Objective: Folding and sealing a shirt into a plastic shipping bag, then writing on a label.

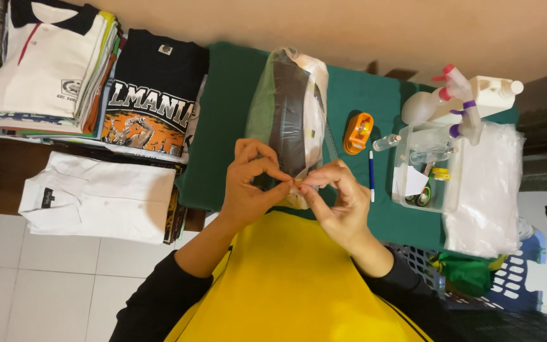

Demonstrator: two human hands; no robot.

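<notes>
both hands (295,183) pinched shut on the near edge of a clear plastic-bagged garment (289,114) atop green table (223,126)

Even indoor light, fairly bright; soft shadows only. Mild glare on clear plastic bag (289,114). Focus sharp mid-frame; slight wide-angle bending toward picture edges.

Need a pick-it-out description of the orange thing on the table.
Start at the green table. Right of the clear bagged garment that both hands pinch, the orange tape dispenser lies beside a blue pen. It is the only orange, rounded item there.
</notes>
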